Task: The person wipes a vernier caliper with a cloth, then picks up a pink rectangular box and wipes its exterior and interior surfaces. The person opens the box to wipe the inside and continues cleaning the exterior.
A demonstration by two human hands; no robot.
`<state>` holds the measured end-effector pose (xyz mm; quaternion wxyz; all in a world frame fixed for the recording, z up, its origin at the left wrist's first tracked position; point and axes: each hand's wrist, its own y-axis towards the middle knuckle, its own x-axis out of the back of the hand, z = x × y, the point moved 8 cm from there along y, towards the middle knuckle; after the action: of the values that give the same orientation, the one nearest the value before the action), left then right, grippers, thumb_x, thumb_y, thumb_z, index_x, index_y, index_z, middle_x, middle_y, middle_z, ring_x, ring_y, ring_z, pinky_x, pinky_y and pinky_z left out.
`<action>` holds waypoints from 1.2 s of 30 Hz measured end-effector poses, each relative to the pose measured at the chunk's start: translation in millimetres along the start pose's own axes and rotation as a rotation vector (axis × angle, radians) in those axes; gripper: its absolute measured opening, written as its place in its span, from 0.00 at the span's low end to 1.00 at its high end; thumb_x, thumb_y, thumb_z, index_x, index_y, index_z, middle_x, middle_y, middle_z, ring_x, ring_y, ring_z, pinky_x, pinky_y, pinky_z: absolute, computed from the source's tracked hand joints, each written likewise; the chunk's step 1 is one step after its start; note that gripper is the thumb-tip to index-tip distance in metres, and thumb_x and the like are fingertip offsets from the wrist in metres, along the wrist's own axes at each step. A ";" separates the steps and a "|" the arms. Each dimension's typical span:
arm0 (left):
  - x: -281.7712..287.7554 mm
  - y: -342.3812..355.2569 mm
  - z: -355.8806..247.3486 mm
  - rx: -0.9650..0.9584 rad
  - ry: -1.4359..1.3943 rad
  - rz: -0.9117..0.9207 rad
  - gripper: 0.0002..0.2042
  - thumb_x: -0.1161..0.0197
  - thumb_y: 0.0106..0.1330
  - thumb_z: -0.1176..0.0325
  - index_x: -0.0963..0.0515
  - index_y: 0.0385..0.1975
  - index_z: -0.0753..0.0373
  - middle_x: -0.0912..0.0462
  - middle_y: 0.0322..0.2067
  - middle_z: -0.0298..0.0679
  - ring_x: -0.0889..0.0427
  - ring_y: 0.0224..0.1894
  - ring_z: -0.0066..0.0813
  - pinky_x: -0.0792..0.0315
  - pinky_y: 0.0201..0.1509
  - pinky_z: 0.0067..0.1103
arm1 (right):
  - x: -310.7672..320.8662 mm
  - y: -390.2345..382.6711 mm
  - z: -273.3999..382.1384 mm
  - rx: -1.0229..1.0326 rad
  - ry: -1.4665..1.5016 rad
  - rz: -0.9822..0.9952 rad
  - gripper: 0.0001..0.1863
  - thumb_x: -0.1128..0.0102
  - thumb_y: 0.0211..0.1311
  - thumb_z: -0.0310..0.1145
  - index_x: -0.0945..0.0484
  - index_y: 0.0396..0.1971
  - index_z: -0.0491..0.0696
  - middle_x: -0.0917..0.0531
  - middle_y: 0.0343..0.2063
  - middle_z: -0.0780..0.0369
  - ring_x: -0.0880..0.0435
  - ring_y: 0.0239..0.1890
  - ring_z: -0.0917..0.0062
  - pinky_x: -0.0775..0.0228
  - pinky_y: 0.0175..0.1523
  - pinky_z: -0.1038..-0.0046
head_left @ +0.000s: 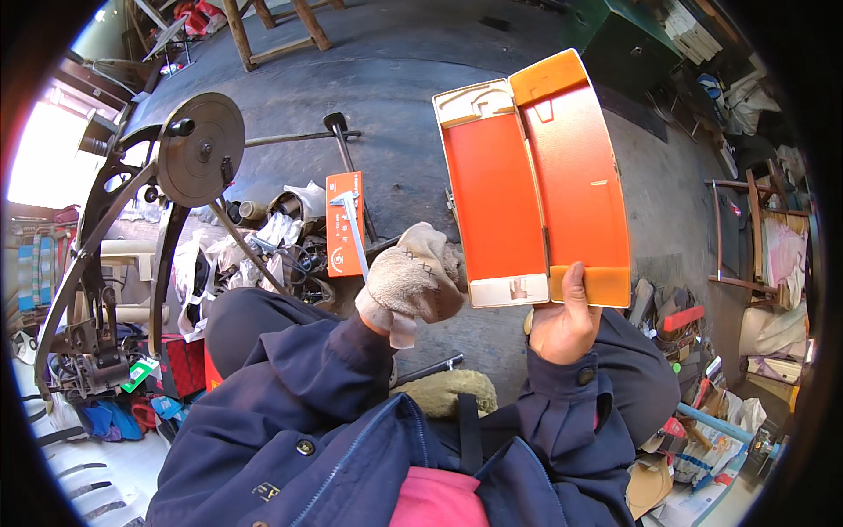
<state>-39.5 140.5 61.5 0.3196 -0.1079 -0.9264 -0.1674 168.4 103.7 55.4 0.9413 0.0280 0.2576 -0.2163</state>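
Observation:
My right hand (566, 332) grips the lower edge of an opened hinged case (575, 167), its thumb on the inner face. Orange-red lines the case, with pale moulded inserts at the ends of its left half; no tool lies in it. My left hand (416, 274) wears a pale knit glove with dark stitching and is closed around the lower end of a vernier caliper (356, 230). The caliper's jaws point up. Directly behind it is a flat orange printed sleeve or card (335, 250); whether the left hand also holds this, I cannot tell.
A black metal hand-crank machine with a round wheel (202, 149) stands at left. Bags and clutter (285, 224) lie beside it. A wooden stool (312, 26) and dark green box (619, 48) stand farther back. Tools and scraps (702, 413) lie at right. A rod (428, 369) lies between my knees.

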 end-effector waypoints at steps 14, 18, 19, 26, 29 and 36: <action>2.4 -7.1 -18.3 0.106 -0.080 0.162 0.09 0.40 0.64 0.69 0.23 0.43 0.59 0.23 0.44 0.41 0.22 0.48 0.31 0.28 0.52 0.17 | -2.8 1.7 -6.9 -0.164 0.003 0.012 0.20 0.52 0.76 0.36 0.34 0.63 0.45 0.21 0.51 0.57 0.16 0.47 0.67 0.20 0.45 0.62; -28.8 -17.4 -7.1 0.203 -0.766 0.185 0.19 0.45 0.65 0.76 0.32 0.56 0.62 0.25 0.49 0.40 0.23 0.49 0.35 0.26 0.55 0.26 | -3.2 -1.5 -9.5 -0.172 0.022 -0.019 0.16 0.50 0.75 0.34 0.30 0.56 0.42 0.20 0.46 0.58 0.17 0.44 0.71 0.22 0.48 0.67; -32.3 -20.5 -13.1 0.118 -0.663 0.191 0.19 0.42 0.64 0.71 0.30 0.55 0.60 0.25 0.50 0.42 0.23 0.51 0.37 0.27 0.57 0.30 | -1.7 -3.1 -10.7 -0.180 0.037 -0.057 0.14 0.49 0.75 0.33 0.28 0.53 0.41 0.20 0.44 0.59 0.17 0.43 0.72 0.23 0.48 0.69; -63.9 -25.9 -50.2 -0.320 0.153 0.255 0.13 0.35 0.51 0.67 0.19 0.39 0.54 0.19 0.41 0.41 0.20 0.47 0.44 0.28 0.51 0.37 | -5.2 -11.8 -19.7 -0.349 -0.096 -0.024 0.19 0.50 0.76 0.38 0.29 0.57 0.42 0.20 0.49 0.59 0.18 0.50 0.71 0.26 0.56 0.65; -47.5 -16.6 -56.2 -0.336 0.085 0.255 0.14 0.34 0.48 0.68 0.18 0.38 0.51 0.17 0.38 0.38 0.18 0.43 0.45 0.27 0.45 0.40 | -8.3 -11.4 -21.7 -0.428 0.088 -0.009 0.19 0.51 0.76 0.39 0.30 0.59 0.45 0.20 0.52 0.59 0.19 0.53 0.70 0.25 0.56 0.62; -48.1 -4.7 -70.0 -0.274 0.613 0.854 0.18 0.28 0.41 0.63 0.17 0.37 0.53 0.17 0.37 0.36 0.18 0.43 0.39 0.27 0.44 0.38 | -8.5 -12.1 -17.3 -0.388 0.160 -0.010 0.18 0.49 0.76 0.36 0.30 0.60 0.46 0.21 0.51 0.60 0.18 0.50 0.68 0.23 0.53 0.62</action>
<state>35.1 105.2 82.0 0.5977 -0.4616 -0.6342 -0.1657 148.6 99.0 45.4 0.9045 -0.1380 0.3685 -0.1643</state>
